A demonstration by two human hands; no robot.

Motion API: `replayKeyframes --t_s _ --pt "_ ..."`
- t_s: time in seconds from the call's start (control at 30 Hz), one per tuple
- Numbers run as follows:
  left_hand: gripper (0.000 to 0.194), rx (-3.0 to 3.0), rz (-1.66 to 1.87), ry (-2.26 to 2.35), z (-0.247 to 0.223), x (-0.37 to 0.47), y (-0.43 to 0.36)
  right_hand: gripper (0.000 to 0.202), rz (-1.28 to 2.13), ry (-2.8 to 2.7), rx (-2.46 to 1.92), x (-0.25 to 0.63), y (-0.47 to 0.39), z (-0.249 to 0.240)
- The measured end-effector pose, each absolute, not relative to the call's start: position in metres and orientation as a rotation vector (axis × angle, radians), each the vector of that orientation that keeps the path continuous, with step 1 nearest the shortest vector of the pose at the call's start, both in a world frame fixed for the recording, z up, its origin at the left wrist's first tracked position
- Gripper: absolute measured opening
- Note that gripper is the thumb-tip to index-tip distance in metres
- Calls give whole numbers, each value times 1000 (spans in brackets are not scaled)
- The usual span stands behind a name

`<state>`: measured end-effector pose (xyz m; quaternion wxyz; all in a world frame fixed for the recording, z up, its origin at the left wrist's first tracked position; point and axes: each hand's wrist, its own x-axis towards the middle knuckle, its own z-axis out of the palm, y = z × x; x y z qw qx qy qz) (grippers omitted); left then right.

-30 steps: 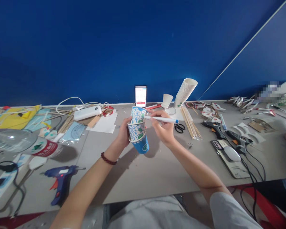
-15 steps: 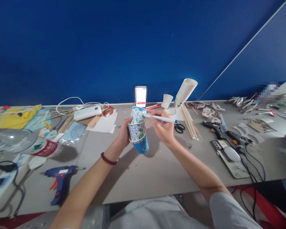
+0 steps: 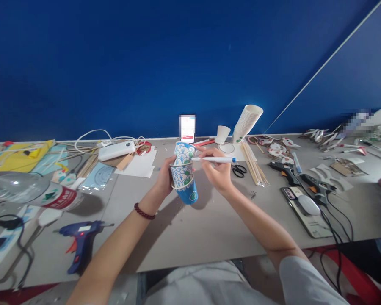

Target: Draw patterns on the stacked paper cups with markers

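Note:
A stack of paper cups [image 3: 181,174], white with blue scale-like lines, green spots and a solid blue lowest part, is held above the table in front of me. My left hand [image 3: 165,174] wraps round its left side, with some fingers hidden behind it. In my right hand [image 3: 217,170] is a white marker pen [image 3: 217,159] with a blue end, pinched between the fingers. It lies nearly level, its tip at the right side of the upper cup. Whether the tip touches the cup I cannot tell.
A phone [image 3: 187,128] leans on the blue wall. Behind my right hand stand a tall stack of white cups [image 3: 247,123], wooden sticks [image 3: 252,163] and black scissors [image 3: 239,170]. A glue gun [image 3: 81,241] and a plastic bottle [image 3: 34,190] lie left; another phone [image 3: 305,212] lies right.
The marker pen has tilted slightly, its blue end a little higher and its tip a little lower on the cup. My left hand and the cups have hardly moved.

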<state>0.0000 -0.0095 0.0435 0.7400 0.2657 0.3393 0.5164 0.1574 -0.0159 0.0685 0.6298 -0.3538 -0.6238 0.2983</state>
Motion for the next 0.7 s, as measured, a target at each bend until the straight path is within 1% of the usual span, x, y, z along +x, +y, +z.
replayKeyframes --t_s 0.7 --pt "43 576 1124 779 54 2 -15 4 772 -1341 -763 160 -11 65"
